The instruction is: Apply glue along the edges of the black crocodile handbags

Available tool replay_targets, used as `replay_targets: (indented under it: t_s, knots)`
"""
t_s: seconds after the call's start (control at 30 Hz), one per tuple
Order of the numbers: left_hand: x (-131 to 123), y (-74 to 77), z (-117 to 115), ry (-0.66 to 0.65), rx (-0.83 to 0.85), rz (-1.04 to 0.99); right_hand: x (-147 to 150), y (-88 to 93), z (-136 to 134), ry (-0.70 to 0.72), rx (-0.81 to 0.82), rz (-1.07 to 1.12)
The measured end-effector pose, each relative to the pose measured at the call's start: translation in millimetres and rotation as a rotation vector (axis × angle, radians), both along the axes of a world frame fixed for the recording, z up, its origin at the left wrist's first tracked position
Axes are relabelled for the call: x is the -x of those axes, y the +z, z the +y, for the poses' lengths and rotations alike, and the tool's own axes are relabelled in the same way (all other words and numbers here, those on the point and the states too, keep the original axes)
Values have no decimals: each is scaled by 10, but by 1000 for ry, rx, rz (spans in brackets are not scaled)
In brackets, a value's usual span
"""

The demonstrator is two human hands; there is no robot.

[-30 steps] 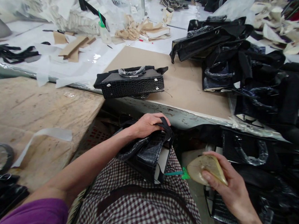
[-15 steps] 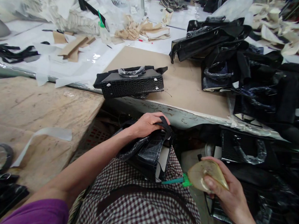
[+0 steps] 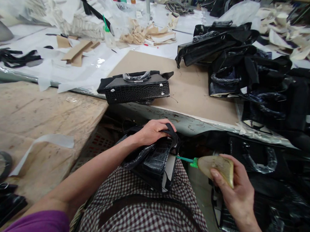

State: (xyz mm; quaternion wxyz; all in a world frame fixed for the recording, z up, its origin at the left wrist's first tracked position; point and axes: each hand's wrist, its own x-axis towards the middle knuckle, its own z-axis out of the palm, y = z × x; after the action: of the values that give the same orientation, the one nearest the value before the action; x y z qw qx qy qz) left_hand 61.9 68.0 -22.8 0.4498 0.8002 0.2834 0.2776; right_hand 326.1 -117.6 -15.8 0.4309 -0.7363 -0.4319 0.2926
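On my lap, over a checked apron [image 3: 138,213], rests a black crocodile-patterned handbag [image 3: 154,161] with a pale panel showing at its right end. My left hand [image 3: 155,131] is closed on the bag's black upper edge, fingers pinching the fabric. In my right hand [image 3: 236,184] is a yellowish glue bottle [image 3: 216,167] with a green cap, gripped around its body and held sideways. Its thin green nozzle points left, the tip at the upper part of the bag's pale end panel. Whether the tip touches the panel is hard to tell.
Another black handbag [image 3: 138,88] lies on the brown board [image 3: 195,90] ahead. Black bags [image 3: 226,64] are heaped at the right, with more [image 3: 259,161] below the table edge. A wooden table [image 3: 39,112] stands at left. A second green-tipped bottle [image 3: 108,38] stands farther back.
My right hand has raised the glue bottle, so its nozzle tip has gone from the bottom of the bag's pale end panel to near its top. My left hand keeps its hold.
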Motion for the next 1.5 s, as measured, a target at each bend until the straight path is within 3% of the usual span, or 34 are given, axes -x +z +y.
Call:
replay_targets:
  t_s: [0.2,0.6,0.83,1.07,1.2,1.33,1.5]
  knots:
    - [6,-17,9,-7,18,-4,-23,22,39,12,30,33]
    - [-7,2,3,-15,12,6,-88,117,-84,201,146,88]
    - [-11,-13,6,-7,8,2,-81,64,-97,84,119,128]
    - [-30,11,-22,3,-14,4,53,187,-158,124,215,238]
    - [-1,22,-28,48,-83,44,90,189,-176,-34,173,432]
    - [145,175,10,172,-256,117,-9,81,-167,-193,-23,644]
    - [336,632,-142,414,-756,129,-111,63,-122,-359,-240,703]
